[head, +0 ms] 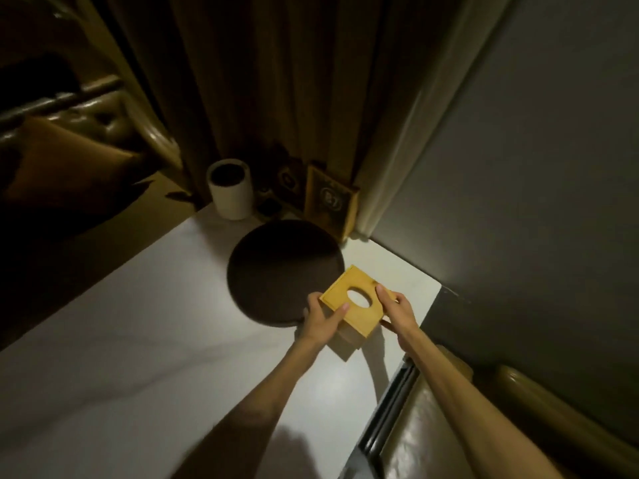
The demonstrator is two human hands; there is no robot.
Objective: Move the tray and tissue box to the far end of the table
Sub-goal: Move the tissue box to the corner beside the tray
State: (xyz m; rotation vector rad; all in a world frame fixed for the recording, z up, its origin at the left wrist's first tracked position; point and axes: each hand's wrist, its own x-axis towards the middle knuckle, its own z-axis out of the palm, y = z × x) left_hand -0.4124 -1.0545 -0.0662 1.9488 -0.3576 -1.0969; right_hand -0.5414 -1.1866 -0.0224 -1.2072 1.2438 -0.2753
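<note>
A square wooden tissue box (356, 314) with an oval hole in its top is on the white table (155, 323), near the right edge. My left hand (320, 321) grips its left side, thumb on the top. On its right side my right hand (396, 311) holds it, one finger lying on the top beside the hole. A round dark brown tray (280, 267) lies flat just left of and behind the box, close to the table's far end. The box's near left corner overlaps the tray's rim.
At the far end stand a white cylindrical cup (231, 190), a small dark sign (287, 183) and a wooden numbered stand (332, 202), in front of a curtain. A grey wall runs along the right. Padded seats sit at left and lower right.
</note>
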